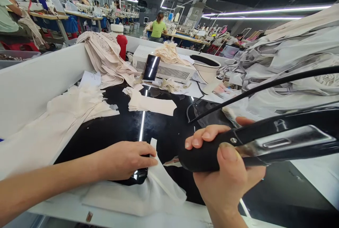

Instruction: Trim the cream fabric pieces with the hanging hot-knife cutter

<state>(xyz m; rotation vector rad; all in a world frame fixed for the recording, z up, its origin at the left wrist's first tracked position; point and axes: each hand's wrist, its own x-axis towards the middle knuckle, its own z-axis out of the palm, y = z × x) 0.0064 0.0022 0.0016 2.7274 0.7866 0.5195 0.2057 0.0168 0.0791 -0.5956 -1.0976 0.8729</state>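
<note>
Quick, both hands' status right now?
Left hand: closed, fingertips pinching the edge of the pale fabric.
Right hand: closed around the black handheld tool, thumb by its metal plate.

black tool (286, 143) cut off right, cable (265, 86) likewise

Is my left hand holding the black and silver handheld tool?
No, your right hand grips the black and silver tool, while your left hand touches white fabric.
</note>
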